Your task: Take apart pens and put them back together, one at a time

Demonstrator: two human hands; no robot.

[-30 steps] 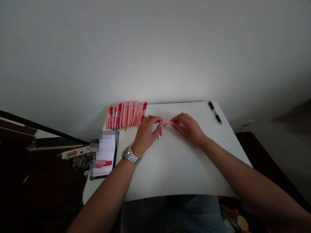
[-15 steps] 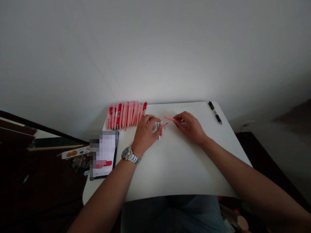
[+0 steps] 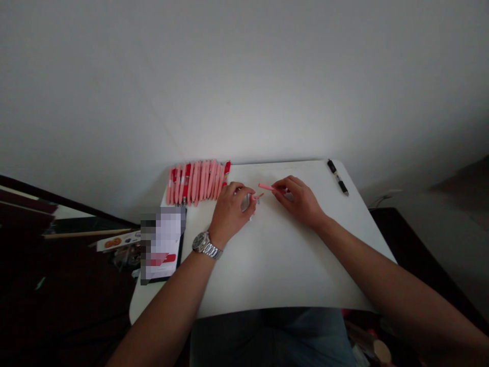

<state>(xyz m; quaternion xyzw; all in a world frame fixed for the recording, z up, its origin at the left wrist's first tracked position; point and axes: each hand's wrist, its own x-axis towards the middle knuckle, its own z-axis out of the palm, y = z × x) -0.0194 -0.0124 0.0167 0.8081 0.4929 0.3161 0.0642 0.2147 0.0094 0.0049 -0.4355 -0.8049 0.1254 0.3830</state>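
My right hand (image 3: 300,201) pinches a pink pen barrel (image 3: 265,187) between thumb and fingertips, its free end pointing left. Across a small gap, my left hand (image 3: 234,206) is closed at the fingertips on a small pink pen part (image 3: 254,198) with a thin, brownish tip sticking out to the right. Fingers cover most of that part. Behind the left hand lies a row of several pink pens (image 3: 196,182), side by side, a few with red sections. Something pale shows just below the left fingertips, too small to make out.
A black pen (image 3: 338,177) lies at the far right of the white table (image 3: 282,265). By the left edge is a dark-framed screen device (image 3: 164,244), partly blurred out. The wall (image 3: 267,102) rises behind the table's back edge. A metal watch (image 3: 206,244) circles my left wrist.
My left hand has shifted slightly right and down with the pink part, now covering the pale pieces that lay beside it. My right hand and the barrel stay nearly still.
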